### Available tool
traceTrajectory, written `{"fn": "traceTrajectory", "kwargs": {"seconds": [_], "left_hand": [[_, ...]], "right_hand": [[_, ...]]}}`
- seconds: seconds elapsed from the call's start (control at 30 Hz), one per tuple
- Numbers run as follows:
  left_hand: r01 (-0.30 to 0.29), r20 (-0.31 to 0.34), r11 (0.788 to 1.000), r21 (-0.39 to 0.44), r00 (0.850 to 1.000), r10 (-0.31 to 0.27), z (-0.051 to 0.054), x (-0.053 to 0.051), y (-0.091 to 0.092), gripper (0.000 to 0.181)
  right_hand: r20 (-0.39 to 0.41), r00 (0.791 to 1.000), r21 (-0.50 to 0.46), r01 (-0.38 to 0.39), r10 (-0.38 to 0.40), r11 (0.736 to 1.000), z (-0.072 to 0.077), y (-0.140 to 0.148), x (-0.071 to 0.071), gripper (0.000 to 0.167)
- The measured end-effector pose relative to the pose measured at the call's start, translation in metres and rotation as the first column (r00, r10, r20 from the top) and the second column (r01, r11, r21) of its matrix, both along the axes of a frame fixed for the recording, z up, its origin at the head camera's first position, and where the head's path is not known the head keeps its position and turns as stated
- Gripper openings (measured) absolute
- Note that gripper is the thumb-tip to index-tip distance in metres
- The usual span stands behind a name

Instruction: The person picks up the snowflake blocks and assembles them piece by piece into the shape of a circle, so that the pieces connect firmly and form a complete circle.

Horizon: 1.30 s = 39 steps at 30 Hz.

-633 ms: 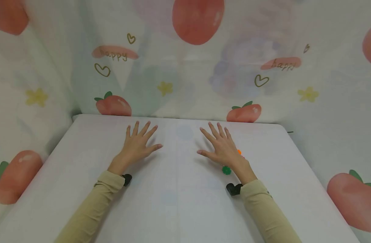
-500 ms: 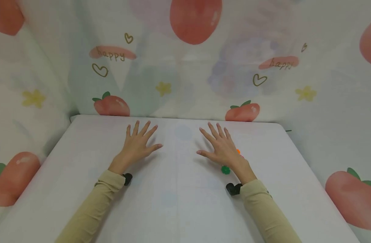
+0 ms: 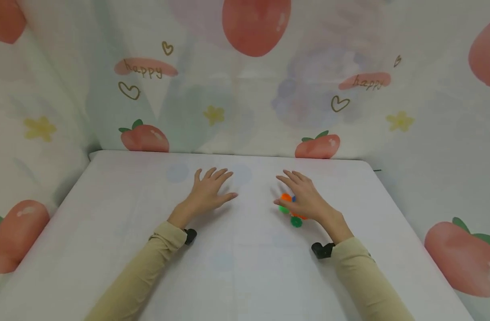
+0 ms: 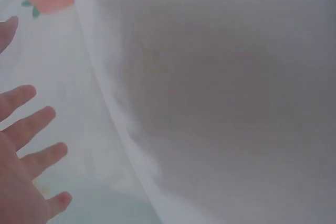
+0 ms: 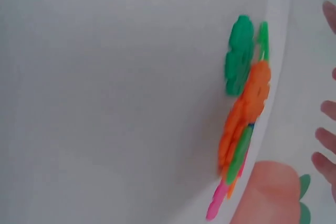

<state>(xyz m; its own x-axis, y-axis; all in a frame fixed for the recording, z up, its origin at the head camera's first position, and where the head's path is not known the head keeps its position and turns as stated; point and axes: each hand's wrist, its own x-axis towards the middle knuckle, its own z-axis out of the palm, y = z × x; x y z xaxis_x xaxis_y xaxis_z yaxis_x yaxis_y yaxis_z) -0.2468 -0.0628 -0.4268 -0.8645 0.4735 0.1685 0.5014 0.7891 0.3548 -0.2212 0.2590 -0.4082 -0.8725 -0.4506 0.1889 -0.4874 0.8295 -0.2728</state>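
Observation:
A small cluster of colourful pieces lies on the white table, partly covered from the head view by the right hand [image 3: 309, 200]. Orange [image 3: 286, 197], light green and dark green [image 3: 296, 221] pieces show there; the right wrist view also shows pink [image 5: 217, 201] and a bit of blue beside the orange piece [image 5: 256, 93]. The right hand is over the cluster with its fingers extended, holding nothing; whether it touches a piece I cannot tell. To the left of the pieces, the left hand [image 3: 204, 195] has its fingers spread and holds nothing.
The white table [image 3: 236, 276] has a printed fabric wall behind it and at both sides. A dark wrist-worn device shows at the left wrist [image 3: 190, 236] and another at the right wrist [image 3: 322, 250]. Beige sleeves cover both forearms.
The left hand has moved right, toward the middle. The right hand's wrist has shifted slightly right and its fingers are closer together; more of the colourful pieces show. The view has shifted slightly.

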Motion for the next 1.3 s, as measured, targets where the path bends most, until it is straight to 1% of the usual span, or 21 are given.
{"fn": "traceTrajectory", "kwargs": {"seconds": [0.17, 0.3, 0.37, 0.47, 0.53, 0.6, 0.67, 0.73, 0.8, 0.93, 1.0, 1.1, 1.17, 1.23, 1.3], "left_hand": [[0.089, 0.038, 0.996, 0.026, 0.995, -0.090, 0.000, 0.000, 0.037, 0.067], [0.135, 0.108, 0.989, 0.060, 0.984, -0.141, -0.001, -0.002, 0.061, 0.061], [0.154, 0.163, 0.984, 0.093, 0.972, -0.168, -0.001, -0.003, 0.072, 0.059], [0.186, 0.243, 0.973, 0.134, 0.946, -0.215, 0.000, -0.003, 0.087, 0.058], [0.215, 0.274, 0.967, 0.134, 0.930, -0.244, 0.000, -0.004, 0.097, 0.056], [0.247, 0.288, 0.963, 0.107, 0.920, -0.267, 0.000, -0.004, 0.107, 0.054], [0.272, 0.281, 0.961, 0.054, 0.919, -0.275, 0.001, -0.003, 0.116, 0.053], [0.272, 0.282, 0.962, 0.004, 0.923, -0.262, 0.002, -0.002, 0.125, 0.051], [0.260, 0.266, 0.964, -0.051, 0.934, -0.237, 0.003, 0.000, 0.132, 0.049], [0.229, 0.204, 0.962, -0.152, 0.959, -0.196, 0.003, 0.003, 0.146, 0.041], [0.222, 0.177, 0.957, -0.184, 0.966, -0.190, 0.002, 0.005, 0.151, 0.037], [0.214, 0.163, 0.957, -0.196, 0.969, -0.183, 0.002, 0.006, 0.156, 0.031], [0.214, 0.171, 0.960, -0.180, 0.968, -0.183, 0.001, 0.006, 0.156, 0.028], [0.219, 0.198, 0.966, -0.137, 0.962, -0.190, 0.002, 0.006, 0.155, 0.022], [0.229, 0.235, 0.971, -0.072, 0.950, -0.207, 0.002, 0.005, 0.152, 0.018]], "right_hand": [[0.110, 0.994, -0.041, 0.035, -0.030, 0.999, -0.002, 0.015, 0.005, 0.063], [0.176, 0.983, -0.061, 0.058, -0.046, 0.996, -0.003, 0.024, 0.010, 0.053], [0.196, 0.979, -0.067, 0.061, -0.047, 0.996, -0.004, 0.028, 0.012, 0.049], [0.205, 0.978, -0.072, 0.048, -0.032, 0.996, -0.005, 0.033, 0.014, 0.042], [0.207, 0.978, -0.075, 0.043, -0.027, 0.996, -0.007, 0.035, 0.016, 0.038], [0.212, 0.977, -0.076, 0.037, -0.020, 0.996, -0.009, 0.036, 0.017, 0.033], [0.221, 0.975, -0.074, 0.033, -0.016, 0.997, -0.010, 0.035, 0.017, 0.030], [0.230, 0.973, -0.071, 0.023, -0.006, 0.997, -0.012, 0.034, 0.018, 0.026], [0.232, 0.973, -0.063, 0.019, -0.004, 0.998, -0.012, 0.032, 0.018, 0.022], [0.227, 0.973, -0.042, 0.041, -0.030, 0.998, -0.012, 0.031, 0.018, 0.019], [0.228, 0.973, -0.038, 0.054, -0.044, 0.998, -0.011, 0.032, 0.019, 0.019], [0.221, 0.974, -0.050, 0.057, -0.045, 0.997, -0.012, 0.034, 0.021, 0.019], [0.207, 0.978, -0.066, 0.046, -0.031, 0.997, -0.013, 0.036, 0.022, 0.018], [0.194, 0.981, -0.089, 0.037, -0.019, 0.995, -0.014, 0.038, 0.023, 0.015], [0.187, 0.982, -0.114, 0.028, -0.006, 0.993, -0.015, 0.040, 0.024, 0.013]]}}
